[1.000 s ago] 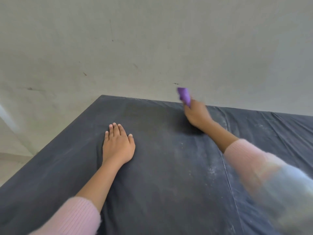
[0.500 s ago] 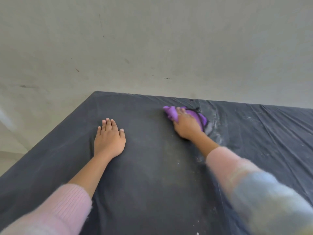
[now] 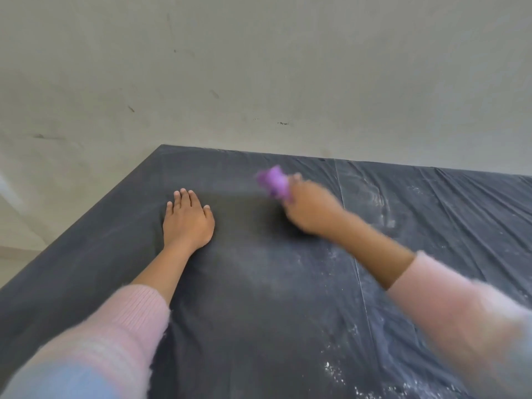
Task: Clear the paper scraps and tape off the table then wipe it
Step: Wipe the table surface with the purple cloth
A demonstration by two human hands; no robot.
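Observation:
A dark sheet covers the table (image 3: pixel 259 312), which fills the lower part of the head view. My left hand (image 3: pixel 187 223) lies flat on it, palm down, fingers spread, holding nothing. My right hand (image 3: pixel 309 207) is blurred with motion near the table's far edge and grips a bunched purple cloth (image 3: pixel 275 182), which sticks out past the fingers toward the upper left. White dust and smear marks (image 3: pixel 374 197) show on the sheet to the right of that hand. I see no paper scraps or tape.
A bare grey wall (image 3: pixel 259 67) rises just behind the table's far edge. The table's left edge (image 3: pixel 86 223) runs diagonally down to the lower left, with pale floor beyond it. White specks (image 3: pixel 334 370) dot the sheet at the lower right.
My right hand with the purple cloth has swept back and forth near the far edge and is now a little left of the smeared patch. My left hand has stayed flat in place.

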